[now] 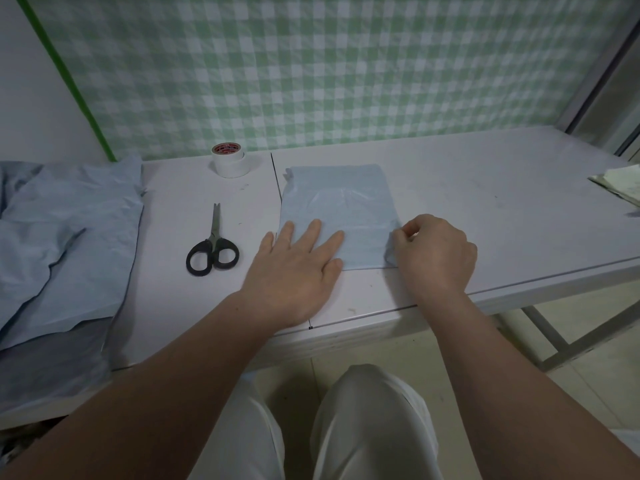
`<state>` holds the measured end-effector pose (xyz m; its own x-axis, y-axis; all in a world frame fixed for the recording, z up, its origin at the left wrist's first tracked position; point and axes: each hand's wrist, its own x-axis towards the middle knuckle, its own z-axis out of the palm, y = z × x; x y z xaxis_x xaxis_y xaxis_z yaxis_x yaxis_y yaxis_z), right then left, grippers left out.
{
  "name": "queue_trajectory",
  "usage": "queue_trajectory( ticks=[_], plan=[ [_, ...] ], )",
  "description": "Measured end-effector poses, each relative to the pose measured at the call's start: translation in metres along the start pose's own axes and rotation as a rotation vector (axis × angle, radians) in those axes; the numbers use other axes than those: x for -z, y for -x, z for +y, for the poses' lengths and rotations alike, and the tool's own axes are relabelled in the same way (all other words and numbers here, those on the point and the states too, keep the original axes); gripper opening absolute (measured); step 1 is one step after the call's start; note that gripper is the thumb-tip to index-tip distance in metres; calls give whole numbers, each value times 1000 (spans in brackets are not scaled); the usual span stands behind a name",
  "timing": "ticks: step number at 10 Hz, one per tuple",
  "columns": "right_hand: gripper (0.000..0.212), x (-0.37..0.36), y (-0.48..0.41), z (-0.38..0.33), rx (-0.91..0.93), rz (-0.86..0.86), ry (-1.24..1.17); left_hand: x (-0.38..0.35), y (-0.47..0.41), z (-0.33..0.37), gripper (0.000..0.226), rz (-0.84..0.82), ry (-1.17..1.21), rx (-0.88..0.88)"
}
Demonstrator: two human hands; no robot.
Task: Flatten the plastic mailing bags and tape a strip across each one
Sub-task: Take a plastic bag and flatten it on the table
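Observation:
A light blue plastic mailing bag [341, 206] lies flat on the white table [485, 202], in front of me. My left hand [298, 268] rests palm down on the bag's near left corner, fingers spread. My right hand [434, 252] pinches the bag's near right edge, which is slightly lifted and crumpled there. A roll of white tape [230, 162] with a red label stands at the back of the table. Black-handled scissors [213, 245] lie shut left of the bag.
A pile of crumpled blue mailing bags [65, 237] covers the table's left end. Some pale paper or plastic [620, 183] lies at the right edge. A green checked cloth [311, 71] hangs behind the table. My knees in white trousers are below the front edge.

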<state>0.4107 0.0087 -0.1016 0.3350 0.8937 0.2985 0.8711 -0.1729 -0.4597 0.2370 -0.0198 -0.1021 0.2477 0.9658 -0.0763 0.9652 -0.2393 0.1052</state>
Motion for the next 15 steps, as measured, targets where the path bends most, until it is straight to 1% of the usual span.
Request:
queue_trajectory(
  ticks=[3,15],
  plan=[
    [20,0,0,-1,-14,-5,7,0,0,0,49,-2,7,25],
    [17,1,1,1,-37,5,-2,-2,0,-1,49,19,36,23]
  ],
)
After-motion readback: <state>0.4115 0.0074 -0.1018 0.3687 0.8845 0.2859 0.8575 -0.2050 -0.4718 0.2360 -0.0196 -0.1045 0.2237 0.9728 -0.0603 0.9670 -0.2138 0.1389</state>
